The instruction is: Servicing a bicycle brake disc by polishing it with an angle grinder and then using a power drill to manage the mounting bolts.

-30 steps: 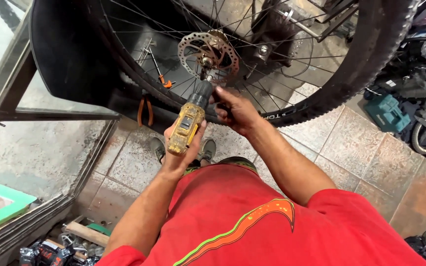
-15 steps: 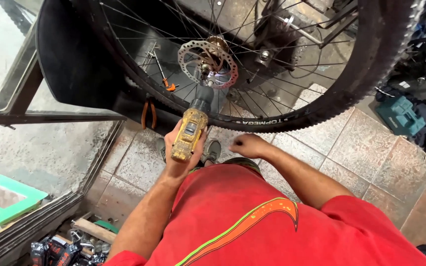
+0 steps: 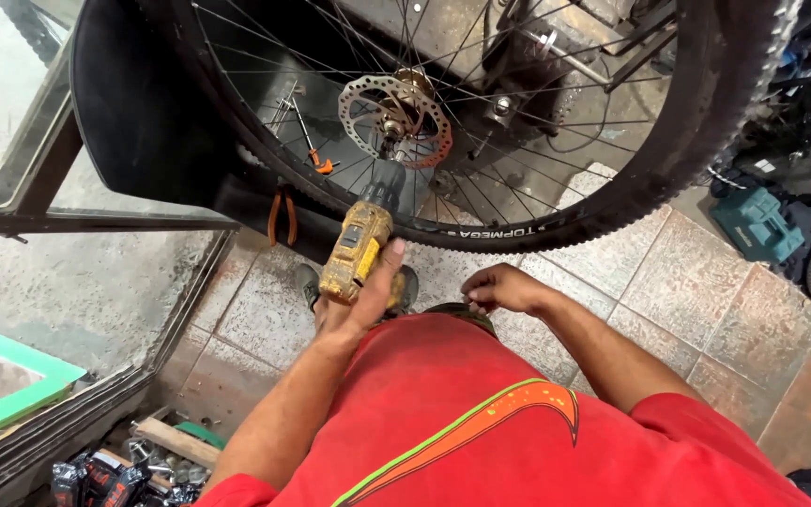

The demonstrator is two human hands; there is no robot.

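A bicycle wheel (image 3: 668, 141) with a knobby black tyre stands upright ahead of me, its silver brake disc (image 3: 396, 117) at the hub. My left hand (image 3: 359, 300) grips a worn yellow power drill (image 3: 357, 249), whose black nose points up at the lower edge of the disc. My right hand (image 3: 504, 288) is low, near my red shirt, loosely curled with nothing visible in it and apart from the wheel.
Orange-handled pliers (image 3: 281, 214) hang behind the wheel, and a screwdriver (image 3: 312, 150) is seen through the spokes. A teal tool case (image 3: 757, 223) lies on the tiled floor at right. A glass display counter (image 3: 68, 282) fills the left, with tools below.
My right hand left the hub and dropped down toward my body. The drill stays at the disc in my left hand. The camera view shifted slightly.
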